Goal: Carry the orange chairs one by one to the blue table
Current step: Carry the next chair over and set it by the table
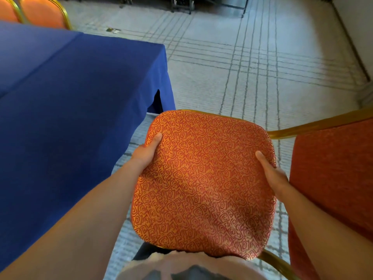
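I hold an orange chair (pixel 203 182) with a red swirl pattern and a gold frame in front of my body, its padded panel facing up. My left hand (pixel 146 152) grips its left edge, thumb on top. My right hand (pixel 271 172) grips its right edge, thumb on the fabric. The blue table (pixel 66 102), covered in a blue cloth, lies just left of the chair, its corner near the chair's far left edge. My fingers under the padding are hidden.
Another orange chair (pixel 333 178) with a gold frame stands close on my right. Two orange chairs (pixel 43 12) stand behind the table at the top left. Pale carpet (pixel 252 63) with grey lines stretches ahead, with dark furniture legs (pixel 181 5) at the far end.
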`<action>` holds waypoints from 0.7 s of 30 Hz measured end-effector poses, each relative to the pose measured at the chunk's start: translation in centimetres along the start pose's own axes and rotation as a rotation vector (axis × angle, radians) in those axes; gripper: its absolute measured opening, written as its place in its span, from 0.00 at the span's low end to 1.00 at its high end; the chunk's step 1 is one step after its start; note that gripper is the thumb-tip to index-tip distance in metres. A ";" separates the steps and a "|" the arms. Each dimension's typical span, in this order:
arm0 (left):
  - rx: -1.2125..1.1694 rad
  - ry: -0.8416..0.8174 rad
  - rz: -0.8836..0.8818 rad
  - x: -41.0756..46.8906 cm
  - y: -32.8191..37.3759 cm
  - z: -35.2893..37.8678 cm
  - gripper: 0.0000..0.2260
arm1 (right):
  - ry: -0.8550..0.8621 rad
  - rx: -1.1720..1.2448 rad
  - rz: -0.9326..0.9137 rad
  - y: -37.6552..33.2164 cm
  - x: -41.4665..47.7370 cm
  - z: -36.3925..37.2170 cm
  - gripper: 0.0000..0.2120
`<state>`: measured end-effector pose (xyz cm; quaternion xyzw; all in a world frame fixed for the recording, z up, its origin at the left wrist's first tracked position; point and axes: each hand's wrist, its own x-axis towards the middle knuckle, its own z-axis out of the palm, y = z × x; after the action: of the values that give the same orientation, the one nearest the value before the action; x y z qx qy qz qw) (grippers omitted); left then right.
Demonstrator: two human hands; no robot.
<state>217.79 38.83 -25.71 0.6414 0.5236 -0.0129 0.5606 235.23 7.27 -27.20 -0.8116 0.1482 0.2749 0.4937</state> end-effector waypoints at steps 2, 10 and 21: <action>-0.012 -0.007 -0.020 3.5 2.0 -0.3 0.47 | 0.019 0.002 0.010 -2.2 2.3 2.0 0.42; -0.020 -0.039 -0.075 18.3 9.5 -1.1 0.51 | 0.103 0.034 0.073 -9.8 12.0 9.8 0.41; 0.079 -0.059 -0.223 35.9 8.3 4.5 0.48 | 0.124 -0.021 0.182 -8.6 26.3 17.3 0.31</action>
<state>242.28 60.59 -43.24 0.6002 0.5739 -0.1144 0.5452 255.64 27.39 -42.83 -0.8154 0.2487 0.2696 0.4478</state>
